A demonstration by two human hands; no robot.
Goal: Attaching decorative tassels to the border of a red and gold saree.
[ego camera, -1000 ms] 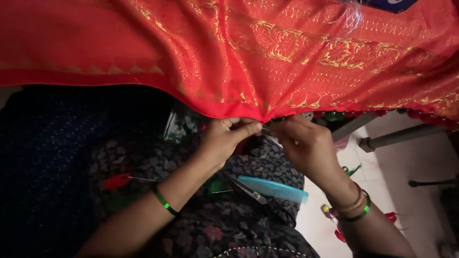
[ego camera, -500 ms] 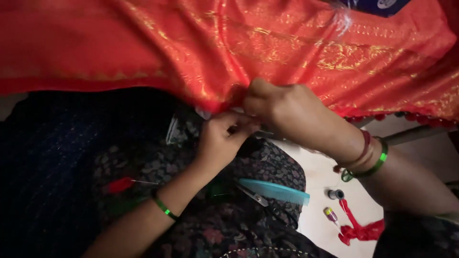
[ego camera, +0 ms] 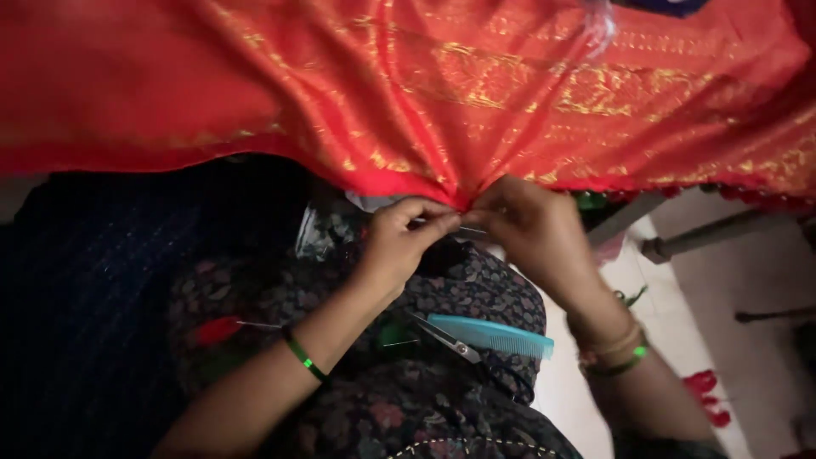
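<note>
red fabric (ego camera: 408,93) with gold woven motifs spanned the whole upper half of the frame, draped and creased. folds converged to one gathered point on its lower edge, just right of centre. gold patterning was denser toward the upper right; the left part was mostly plain red. lower hem sagged at left, and ran darker along the right edge of frame.

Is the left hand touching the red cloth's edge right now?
Touching. The head view shows the left hand with its fingers pinched on the gathered edge of the red cloth, no gap visible.
</note>
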